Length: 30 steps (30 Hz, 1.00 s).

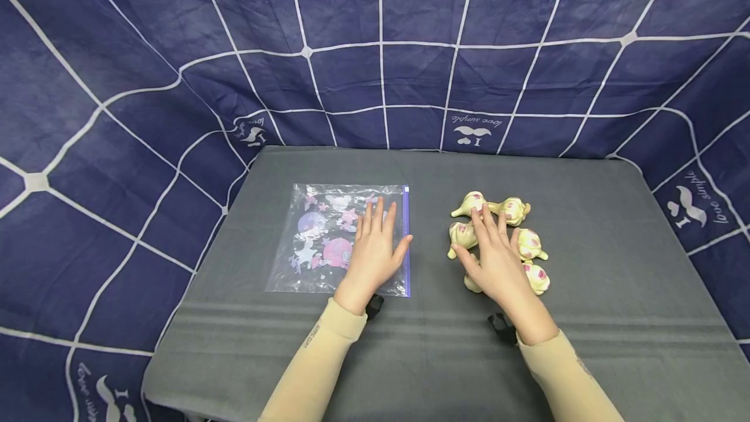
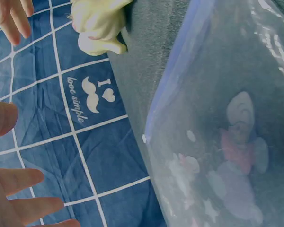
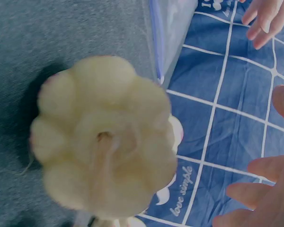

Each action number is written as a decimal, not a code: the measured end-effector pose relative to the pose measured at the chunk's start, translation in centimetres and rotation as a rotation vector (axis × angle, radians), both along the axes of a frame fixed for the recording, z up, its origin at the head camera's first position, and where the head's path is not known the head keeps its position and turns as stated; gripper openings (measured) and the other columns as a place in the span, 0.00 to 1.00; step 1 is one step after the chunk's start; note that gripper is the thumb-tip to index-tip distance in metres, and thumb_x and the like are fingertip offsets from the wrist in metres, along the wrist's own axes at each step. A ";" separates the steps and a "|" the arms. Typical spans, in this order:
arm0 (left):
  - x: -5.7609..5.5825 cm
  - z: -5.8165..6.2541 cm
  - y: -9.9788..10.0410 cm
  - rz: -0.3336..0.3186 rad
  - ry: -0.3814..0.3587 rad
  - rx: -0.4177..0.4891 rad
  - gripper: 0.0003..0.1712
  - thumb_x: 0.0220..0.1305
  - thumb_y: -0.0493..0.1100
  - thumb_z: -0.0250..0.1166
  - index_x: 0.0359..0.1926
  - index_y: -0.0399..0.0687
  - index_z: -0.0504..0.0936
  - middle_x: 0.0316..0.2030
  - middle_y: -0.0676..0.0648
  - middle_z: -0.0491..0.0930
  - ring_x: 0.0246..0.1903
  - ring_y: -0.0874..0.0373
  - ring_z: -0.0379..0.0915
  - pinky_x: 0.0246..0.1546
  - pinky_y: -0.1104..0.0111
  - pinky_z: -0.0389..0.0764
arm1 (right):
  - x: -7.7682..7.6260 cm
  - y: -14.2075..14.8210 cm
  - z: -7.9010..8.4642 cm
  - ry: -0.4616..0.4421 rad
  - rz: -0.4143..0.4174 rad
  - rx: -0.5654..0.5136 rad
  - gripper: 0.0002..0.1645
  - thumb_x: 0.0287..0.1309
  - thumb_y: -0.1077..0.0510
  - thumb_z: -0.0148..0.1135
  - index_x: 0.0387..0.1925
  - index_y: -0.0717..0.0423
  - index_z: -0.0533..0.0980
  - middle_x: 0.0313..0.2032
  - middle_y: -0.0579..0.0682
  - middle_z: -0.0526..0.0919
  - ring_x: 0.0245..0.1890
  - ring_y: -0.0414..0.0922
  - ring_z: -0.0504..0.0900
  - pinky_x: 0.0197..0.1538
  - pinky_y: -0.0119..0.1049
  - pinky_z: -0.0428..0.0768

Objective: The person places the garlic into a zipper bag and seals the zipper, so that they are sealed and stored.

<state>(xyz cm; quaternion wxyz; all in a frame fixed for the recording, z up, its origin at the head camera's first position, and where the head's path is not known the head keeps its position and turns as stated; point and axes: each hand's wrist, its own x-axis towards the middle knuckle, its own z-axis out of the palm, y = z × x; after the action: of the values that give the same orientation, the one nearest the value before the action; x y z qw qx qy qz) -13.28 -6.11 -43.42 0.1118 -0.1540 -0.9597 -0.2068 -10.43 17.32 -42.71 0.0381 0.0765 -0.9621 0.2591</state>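
A clear zip bag (image 1: 310,259) with a purple zip edge and pastel cartoon prints lies flat on the grey table. Above its right part is my left hand (image 1: 374,256), fingers straight and spread; the left wrist view shows those fingers (image 2: 35,205) apart from the bag. Several garlic bulbs (image 1: 530,244), pale with pinkish patches, lie in a loose ring to the right. Over this group hovers my right hand (image 1: 498,269), fingers extended and holding nothing, partly hiding some bulbs. One bulb (image 3: 104,142) fills much of the right wrist view.
The grey table (image 1: 609,246) carries the bag and the bulbs, with a strip of bare cloth between them. A dark blue curtain (image 1: 422,77) with white grid lines hangs behind the table and along its sides.
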 end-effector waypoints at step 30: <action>1.2 -2.8 1.6 0.076 -0.147 0.072 0.43 0.65 0.56 0.62 0.71 0.34 0.61 0.69 0.30 0.61 0.63 0.34 0.63 0.58 0.45 0.72 | 3.4 0.7 -2.8 0.017 -0.092 -0.092 0.48 0.63 0.44 0.62 0.73 0.66 0.55 0.72 0.67 0.59 0.70 0.68 0.59 0.64 0.69 0.62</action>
<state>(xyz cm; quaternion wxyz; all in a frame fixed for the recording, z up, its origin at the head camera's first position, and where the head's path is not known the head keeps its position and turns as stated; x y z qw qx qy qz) -12.05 -4.55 -46.26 0.0544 -0.0976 -0.9624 -0.2474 -7.05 18.02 -45.50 0.0615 0.0326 -0.9513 0.3003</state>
